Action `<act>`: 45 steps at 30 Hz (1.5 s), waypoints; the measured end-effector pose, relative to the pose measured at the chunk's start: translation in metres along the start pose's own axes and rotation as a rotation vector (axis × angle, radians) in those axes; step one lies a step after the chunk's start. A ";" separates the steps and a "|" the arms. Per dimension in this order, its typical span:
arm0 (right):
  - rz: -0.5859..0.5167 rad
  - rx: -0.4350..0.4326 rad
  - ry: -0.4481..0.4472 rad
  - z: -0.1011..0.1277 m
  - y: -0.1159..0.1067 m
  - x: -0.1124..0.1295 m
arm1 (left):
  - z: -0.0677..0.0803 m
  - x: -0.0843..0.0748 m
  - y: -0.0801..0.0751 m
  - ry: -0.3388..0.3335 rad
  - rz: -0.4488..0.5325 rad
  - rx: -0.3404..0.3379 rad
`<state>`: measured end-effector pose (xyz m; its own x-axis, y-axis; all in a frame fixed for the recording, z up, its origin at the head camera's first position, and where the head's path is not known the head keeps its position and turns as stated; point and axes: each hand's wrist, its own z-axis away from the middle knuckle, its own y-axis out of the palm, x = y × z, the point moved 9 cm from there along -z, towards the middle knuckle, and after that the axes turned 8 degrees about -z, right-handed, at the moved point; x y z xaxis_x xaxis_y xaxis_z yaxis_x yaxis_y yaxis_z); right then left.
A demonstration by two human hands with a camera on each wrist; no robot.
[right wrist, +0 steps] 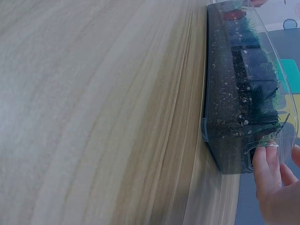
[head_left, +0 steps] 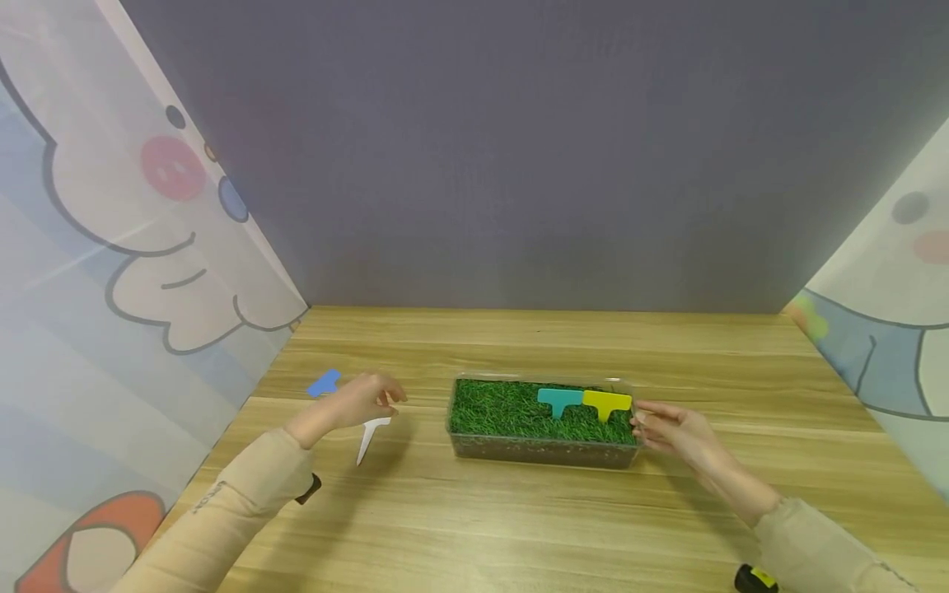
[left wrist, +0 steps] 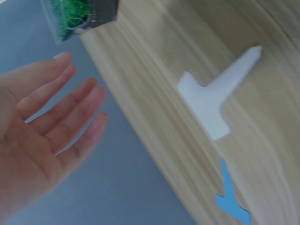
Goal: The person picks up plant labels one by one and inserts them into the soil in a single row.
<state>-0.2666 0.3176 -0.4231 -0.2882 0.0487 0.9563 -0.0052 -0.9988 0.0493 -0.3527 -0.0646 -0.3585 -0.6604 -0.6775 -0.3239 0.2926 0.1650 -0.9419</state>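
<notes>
My left hand (head_left: 366,399) hovers by a white T-shaped plant label (head_left: 366,442) that lies on the table. In the left wrist view its fingers are loosely spread and hold nothing. A blue T-shaped label (head_left: 324,383) lies farther back, to the left of that hand. My right hand (head_left: 678,432) touches the right end of a clear planter box (head_left: 544,451) with artificial grass on top. In the right wrist view, its straight fingers (right wrist: 267,168) rest at the end wall's cutout. A teal label (head_left: 560,399) and a yellow label (head_left: 606,402) stand upright in the grass, side by side.
The wooden table (head_left: 519,527) ends at a plain grey-purple wall (head_left: 519,165). Cartoon-printed sheets (head_left: 133,247) hang at both sides. A black object with a yellow patch (head_left: 756,578) shows beside the right sleeve.
</notes>
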 end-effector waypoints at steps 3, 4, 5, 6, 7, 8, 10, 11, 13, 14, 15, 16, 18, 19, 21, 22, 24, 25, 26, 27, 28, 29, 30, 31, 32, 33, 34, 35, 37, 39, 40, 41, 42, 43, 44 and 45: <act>0.001 -0.004 0.001 0.000 0.000 0.000 | 0.002 0.007 0.004 -0.019 -0.005 0.017; 0.001 -0.004 0.002 0.000 0.000 0.000 | 0.003 0.009 0.005 -0.023 -0.006 0.023; 0.000 -0.006 0.002 0.000 0.000 0.000 | 0.004 0.010 0.007 -0.021 -0.009 0.029; -0.003 -0.007 0.003 0.000 -0.001 -0.001 | 0.004 0.012 0.008 -0.018 -0.017 0.033; -0.001 -0.006 0.001 0.000 -0.001 0.000 | 0.005 0.013 0.009 -0.016 -0.025 0.035; 0.000 -0.006 0.002 0.000 -0.001 0.000 | 0.005 0.015 0.010 -0.019 -0.029 0.038; 0.002 -0.009 0.004 0.000 -0.001 -0.001 | 0.006 0.020 0.012 -0.026 -0.042 0.045; 0.003 -0.006 0.003 0.000 -0.001 0.000 | 0.006 0.022 0.013 -0.032 -0.050 0.048; 0.006 -0.004 0.002 0.000 -0.002 0.000 | 0.007 0.027 0.015 -0.058 -0.065 0.055; 0.005 -0.004 0.003 0.000 -0.002 0.000 | 0.007 0.029 0.016 -0.072 -0.071 0.059; 0.004 -0.005 0.003 0.000 -0.002 0.000 | 0.007 0.031 0.017 -0.082 -0.076 0.062; 0.004 -0.006 0.004 0.000 -0.002 0.000 | 0.007 0.032 0.017 -0.092 -0.084 0.064; 0.003 -0.006 0.005 0.000 -0.001 0.001 | 0.009 0.036 0.020 -0.126 -0.091 0.075; 0.000 -0.007 0.007 0.001 -0.001 0.000 | 0.010 0.038 0.021 -0.147 -0.091 0.081; -0.004 -0.007 0.009 0.001 -0.001 0.000 | 0.011 0.042 0.024 -0.177 -0.088 0.096; -0.004 -0.001 0.006 0.000 0.000 0.000 | 0.012 0.044 0.025 -0.192 -0.090 0.103; -0.007 0.000 0.007 0.000 0.001 0.000 | 0.014 0.048 0.028 -0.213 -0.089 0.110; -0.009 -0.001 0.008 0.000 0.001 0.000 | 0.014 0.049 0.029 -0.211 -0.094 0.106; -0.008 0.000 0.007 0.000 0.001 0.000 | 0.014 0.050 0.030 -0.214 -0.094 0.103; -0.008 0.001 0.006 0.000 0.001 0.000 | 0.014 0.052 0.031 -0.224 -0.092 0.099; -0.006 0.003 0.004 0.000 0.001 0.001 | 0.014 0.053 0.032 -0.223 -0.094 0.095; -0.005 -0.002 0.006 0.000 0.000 0.000 | 0.015 0.054 0.033 -0.224 -0.097 0.094; -0.003 -0.001 0.005 0.000 0.000 0.000 | 0.015 0.055 0.034 -0.223 -0.101 0.093; -0.002 -0.001 0.004 0.000 -0.001 0.001 | 0.015 0.056 0.035 -0.224 -0.104 0.092; 0.000 0.003 0.002 0.000 0.000 0.001 | 0.015 0.058 0.037 -0.232 -0.105 0.091; 0.003 0.003 0.000 0.000 -0.001 0.001 | 0.015 0.058 0.038 -0.229 -0.113 0.091; 0.005 0.004 0.000 0.000 0.000 0.001 | 0.015 0.059 0.039 -0.225 -0.119 0.090; 0.007 0.004 -0.001 0.000 0.000 0.001 | 0.014 0.060 0.040 -0.224 -0.125 0.089; 0.011 0.007 -0.003 0.000 0.000 0.002 | 0.014 0.061 0.041 -0.221 -0.131 0.087; 0.016 0.009 -0.004 0.001 0.000 0.002 | 0.013 0.062 0.042 -0.218 -0.134 0.088; 0.017 0.011 -0.004 0.001 0.001 0.002 | 0.013 0.062 0.043 -0.219 -0.133 0.092; 0.018 0.011 -0.003 0.001 0.001 0.002 | 0.012 0.063 0.045 -0.221 -0.132 0.098; 0.018 0.013 -0.003 0.001 0.001 0.002 | 0.012 0.064 0.046 -0.222 -0.130 0.103; 0.017 0.013 -0.004 0.001 0.002 0.003 | 0.012 0.065 0.047 -0.227 -0.128 0.107; 0.016 0.015 -0.004 0.001 0.002 0.003 | 0.011 0.067 0.048 -0.230 -0.127 0.111; 0.014 0.013 -0.002 0.001 0.002 0.002 | 0.011 0.068 0.049 -0.238 -0.120 0.116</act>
<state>-0.2664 0.3159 -0.4204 -0.2861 0.0349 0.9576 0.0109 -0.9992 0.0397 -0.3760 -0.1107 -0.4255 -0.5184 -0.8384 -0.1682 0.3085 0.0001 -0.9512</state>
